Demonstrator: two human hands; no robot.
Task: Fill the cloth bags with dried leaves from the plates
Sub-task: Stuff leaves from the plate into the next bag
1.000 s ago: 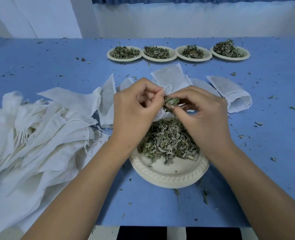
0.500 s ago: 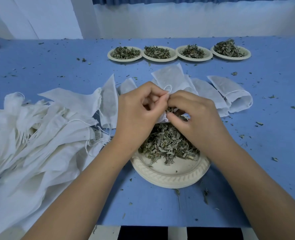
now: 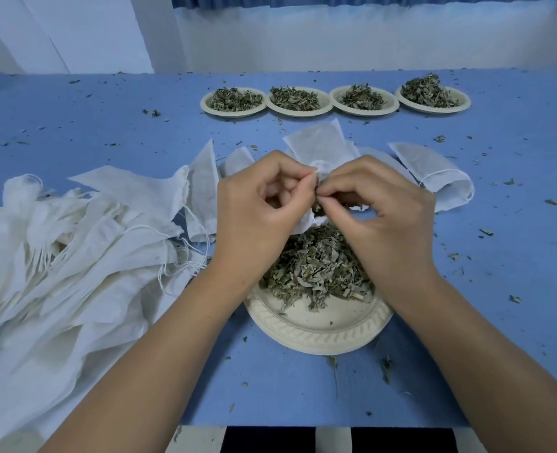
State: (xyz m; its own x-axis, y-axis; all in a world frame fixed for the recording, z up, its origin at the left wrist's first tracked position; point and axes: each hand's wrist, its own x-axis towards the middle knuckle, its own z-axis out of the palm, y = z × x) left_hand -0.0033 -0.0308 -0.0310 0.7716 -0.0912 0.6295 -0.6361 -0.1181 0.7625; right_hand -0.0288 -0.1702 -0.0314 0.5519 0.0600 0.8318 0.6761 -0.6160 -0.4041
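Observation:
A cream paper plate [image 3: 319, 331] in front of me carries a heap of dried grey-green leaves [image 3: 316, 266]. Just above the heap, my left hand [image 3: 257, 210] pinches the mouth of a small white cloth bag [image 3: 306, 220], which is mostly hidden behind both hands. My right hand [image 3: 385, 217] meets it at the bag's mouth, fingertips pinching a few leaves at the opening. Behind the hands lie several flat white bags [image 3: 316, 142].
A big pile of white drawstring bags [image 3: 61, 263] covers the left of the blue table [image 3: 515, 289]. One open-mouthed bag [image 3: 440, 174] lies at the right. Several plates of leaves [image 3: 336, 99] line the far side. Leaf crumbs are scattered about.
My right hand has carried its pinch of leaves up from the heap to the bag's mouth, and the leaves are now almost hidden between the fingertips.

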